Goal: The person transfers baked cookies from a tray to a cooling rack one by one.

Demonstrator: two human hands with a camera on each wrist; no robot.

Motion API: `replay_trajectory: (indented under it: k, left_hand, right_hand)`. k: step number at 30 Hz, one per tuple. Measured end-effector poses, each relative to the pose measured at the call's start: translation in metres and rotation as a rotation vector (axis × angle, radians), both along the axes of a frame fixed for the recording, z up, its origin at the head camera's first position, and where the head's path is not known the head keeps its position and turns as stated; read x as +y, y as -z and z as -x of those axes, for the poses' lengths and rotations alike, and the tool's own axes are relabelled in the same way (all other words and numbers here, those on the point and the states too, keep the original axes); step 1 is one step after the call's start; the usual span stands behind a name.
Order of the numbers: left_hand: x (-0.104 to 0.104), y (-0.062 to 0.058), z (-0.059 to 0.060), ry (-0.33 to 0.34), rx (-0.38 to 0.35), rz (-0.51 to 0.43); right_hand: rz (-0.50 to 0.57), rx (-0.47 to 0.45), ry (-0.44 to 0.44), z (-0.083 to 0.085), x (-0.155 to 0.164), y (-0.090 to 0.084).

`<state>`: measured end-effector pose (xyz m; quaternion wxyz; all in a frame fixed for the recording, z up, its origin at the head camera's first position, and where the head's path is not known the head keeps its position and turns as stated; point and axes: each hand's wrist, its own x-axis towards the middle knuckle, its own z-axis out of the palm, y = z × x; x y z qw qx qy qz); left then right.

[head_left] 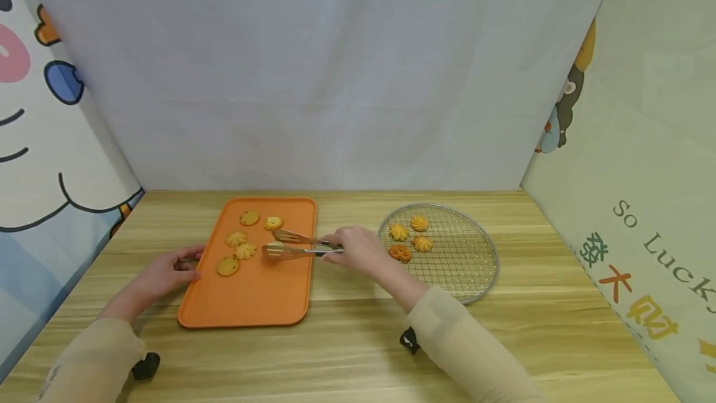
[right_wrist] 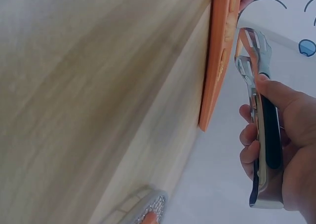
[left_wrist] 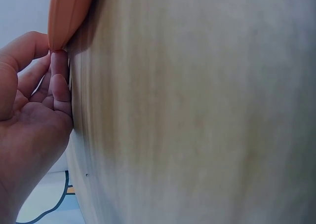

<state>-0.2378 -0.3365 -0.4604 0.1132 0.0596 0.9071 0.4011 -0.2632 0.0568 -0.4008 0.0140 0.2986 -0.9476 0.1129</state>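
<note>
My left hand (head_left: 162,275) is at the left edge of an orange tray (head_left: 252,303), pinching its rim between thumb and fingers; the left wrist view shows fingertips under the rim. My right hand (head_left: 358,250) grips metal tongs (right_wrist: 269,130) with dark handle panels. Their spread tips reach over the tray's right half, and a pale cookie (head_left: 275,245) shows between them, partly hidden. Other cookies lie on the tray: a round speckled one (head_left: 249,217), another round one (head_left: 227,265), two flower-shaped ones (head_left: 236,239) and a pale-topped one (head_left: 273,223).
Right of the tray stands a round wire cooling rack (head_left: 458,266) bearing a pretzel-shaped cookie (head_left: 399,253) and several swirled cookies (head_left: 419,223). My right forearm crosses over its near left edge. A wooden tabletop (head_left: 347,353) lies beneath, with a pale curtain (head_left: 335,79) behind.
</note>
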Motion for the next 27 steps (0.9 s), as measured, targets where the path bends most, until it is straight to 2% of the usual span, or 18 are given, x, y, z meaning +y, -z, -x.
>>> replay_trajectory:
  k: [18,27]
  left_hand:
    - [0.001,-0.001,-0.001,0.0,0.012,0.021]
    - [0.002,-0.001,-0.001,-0.008,-0.015,0.018]
  right_hand:
    - [0.061,0.039,-0.059,-0.005,0.025,-0.027]
    - [0.08,0.053,-0.039,-0.007,0.04,-0.045]
